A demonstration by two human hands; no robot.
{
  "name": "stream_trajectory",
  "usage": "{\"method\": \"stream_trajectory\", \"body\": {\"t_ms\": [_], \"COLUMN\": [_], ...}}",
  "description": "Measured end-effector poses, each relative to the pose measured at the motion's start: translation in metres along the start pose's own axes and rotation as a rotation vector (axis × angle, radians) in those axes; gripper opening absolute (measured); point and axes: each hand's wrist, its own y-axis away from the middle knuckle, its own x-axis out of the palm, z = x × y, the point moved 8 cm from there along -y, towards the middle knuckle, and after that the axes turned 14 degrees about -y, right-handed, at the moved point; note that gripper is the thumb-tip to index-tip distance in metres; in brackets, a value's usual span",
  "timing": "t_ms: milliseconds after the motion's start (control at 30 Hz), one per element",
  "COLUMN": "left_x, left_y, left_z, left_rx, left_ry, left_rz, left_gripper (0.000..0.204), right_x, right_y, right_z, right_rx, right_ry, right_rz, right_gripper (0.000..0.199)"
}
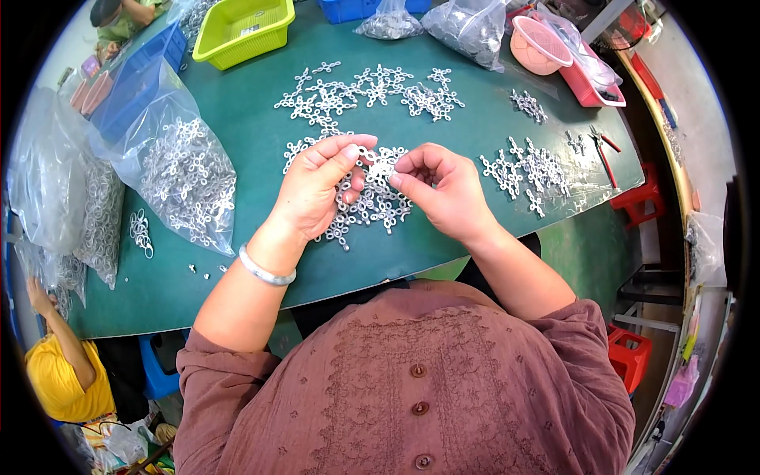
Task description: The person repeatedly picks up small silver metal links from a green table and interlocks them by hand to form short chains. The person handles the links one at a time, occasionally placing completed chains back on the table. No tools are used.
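Observation:
Between my two hands I hold a cross-shaped piece of silvery metal rings above the table. My left hand, with a pale bangle on its wrist, pinches one side of it between thumb and fingers. My right hand pinches the other side, thumb against curled fingers. Right below lies a loose pile of similar ring pieces, partly hidden by my hands. Farther off, more ring pieces spread over the green table.
At the left stand clear bags of ring pieces. A yellow-green basket and a bag of metal parts are at the back. Right are more ring pieces, red-handled pliers and a pink basket. A person in yellow sits left.

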Motion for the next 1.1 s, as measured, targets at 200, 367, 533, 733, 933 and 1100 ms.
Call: {"method": "stream_trajectory", "body": {"t_ms": [200, 367, 533, 733, 933, 1100], "left_x": [0.004, 0.004, 0.005, -0.005, -0.008, -0.014], "left_y": [0.002, 0.000, 0.000, -0.001, -0.004, -0.007], "left_z": [0.000, 0.003, 0.002, 0.004, 0.004, 0.001], "left_rx": [-0.008, -0.041, -0.049, -0.079, -0.056, -0.035], "left_ry": [0.043, 0.081, 0.018, 0.002, -0.049, -0.065], "left_rz": [0.042, 0.047, 0.039, -0.042, -0.043, -0.043], "left_gripper": [0.023, 0.022, 0.023, 0.022, 0.022, 0.022], "right_x": [0.004, 0.008, -0.012, -0.077, -0.092, -0.095], "right_y": [0.000, 0.003, 0.010, 0.053, 0.087, 0.093], "right_z": [-0.005, -0.007, 0.017, 0.020, 0.015, 0.016], "right_rx": [0.018, 0.032, -0.158, -0.250, -0.260, -0.311], "right_ry": [-0.061, -0.063, 0.213, 0.693, 0.777, 0.768], "right_rz": [0.016, 0.029, -0.061, -0.282, -0.226, -0.235], "right_gripper": [0.010, 0.009, 0.008, 0.012, 0.018, 0.017]}}
